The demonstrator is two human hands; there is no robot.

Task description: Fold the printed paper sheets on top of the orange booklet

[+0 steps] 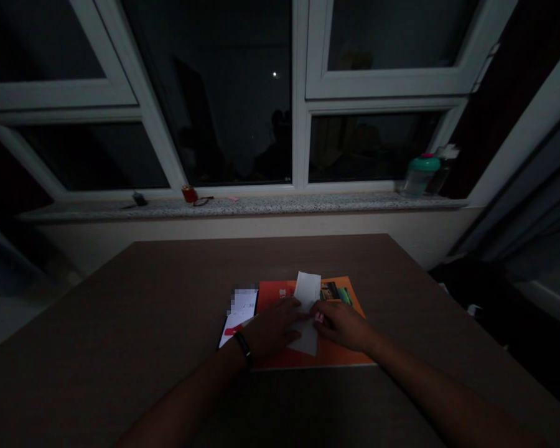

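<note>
Head view: at lower centre, a narrow white paper strip [308,286] lies on a glossy red-and-orange booklet [343,354]. My left hand [273,330] rests on it, fingers loosely spread; my right hand [345,325] pinches a small pink object [319,317]. Uneven pressure could skew the strip.

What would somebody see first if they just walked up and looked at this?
Probably the lit-up phone, glowing on the dark table beside the left hand. Next might be the bright red and orange book, with a strip of white paper on top and both hands over it. Behind, a green-lidded bottle stands at the right end of the windowsill.
</note>
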